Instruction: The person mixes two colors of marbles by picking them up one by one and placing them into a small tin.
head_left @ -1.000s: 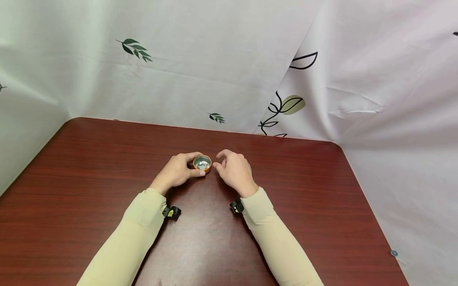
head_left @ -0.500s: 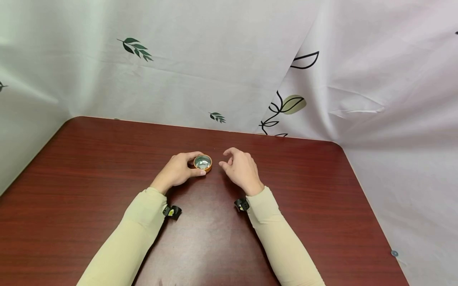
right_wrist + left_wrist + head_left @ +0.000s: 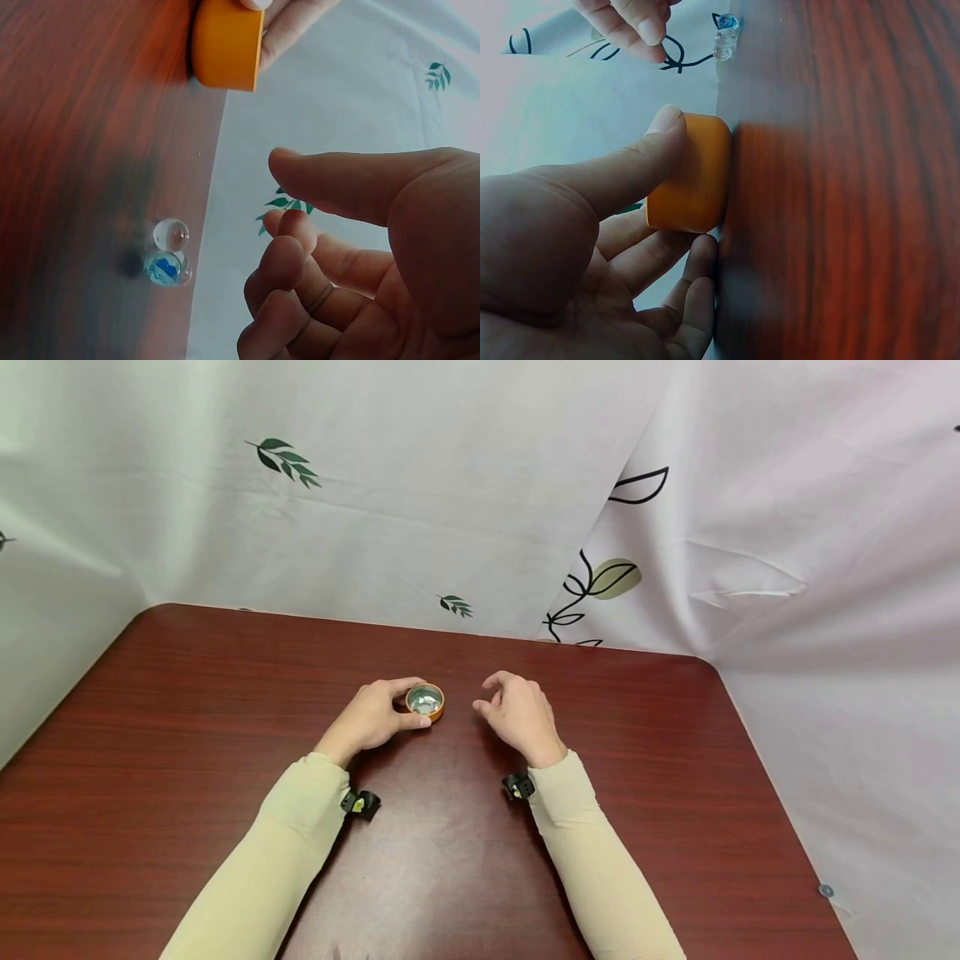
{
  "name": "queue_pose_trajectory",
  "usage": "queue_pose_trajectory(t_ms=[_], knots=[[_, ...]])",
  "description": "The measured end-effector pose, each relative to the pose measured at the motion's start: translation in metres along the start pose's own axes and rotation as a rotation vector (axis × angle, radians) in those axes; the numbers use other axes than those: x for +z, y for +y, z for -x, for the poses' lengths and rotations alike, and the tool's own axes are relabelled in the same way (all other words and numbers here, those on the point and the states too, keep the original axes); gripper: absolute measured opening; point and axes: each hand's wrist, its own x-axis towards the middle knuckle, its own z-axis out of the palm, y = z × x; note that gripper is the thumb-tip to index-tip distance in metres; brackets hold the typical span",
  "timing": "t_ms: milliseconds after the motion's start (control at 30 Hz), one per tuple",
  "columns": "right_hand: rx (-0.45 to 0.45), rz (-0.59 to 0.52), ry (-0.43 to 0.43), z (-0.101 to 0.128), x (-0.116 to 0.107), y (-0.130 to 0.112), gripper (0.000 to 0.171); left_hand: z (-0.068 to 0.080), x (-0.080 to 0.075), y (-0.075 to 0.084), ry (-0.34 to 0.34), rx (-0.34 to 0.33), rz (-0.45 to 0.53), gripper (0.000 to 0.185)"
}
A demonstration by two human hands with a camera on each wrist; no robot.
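Observation:
A small round orange cup [image 3: 424, 702] sits on the table, its inside pale and shiny in the head view. My left hand [image 3: 372, 716] grips the cup, thumb on the near side and fingers round the far side. The cup's orange wall [image 3: 697, 176] stands against the wood in the left wrist view. Off to its right, my right hand [image 3: 519, 713] hovers with loosely bent fingers and nothing between them. Several clear glass marbles, one a clear marble [image 3: 171, 235] and one with blue inside [image 3: 163, 268], lie on the table near the right hand, which hides them in the head view.
The dark red wooden table [image 3: 225, 693] has rounded far corners. A white curtain [image 3: 420, 485] with leaf prints hangs along its back and sides. Black wrist straps [image 3: 362, 804] sit at both cuffs.
My right hand has drawn away from the cup toward the right, its fingers still loosely bent. The left hand and the cup stay in place.

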Motion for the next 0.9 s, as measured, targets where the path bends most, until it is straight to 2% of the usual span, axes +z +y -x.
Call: queue_pose_trajectory(t_ms=[333,900], knots=[[0.048,-0.013,-0.035,-0.002,-0.008,0.007,0.028,-0.002,0.0,-0.001,0.008,0.017,-0.011,0.06],[0.112,-0.002,-0.088,-0.005,-0.013,0.017,0.021,-0.001,0.0,-0.001,-0.003,-0.004,-0.006,0.063]])
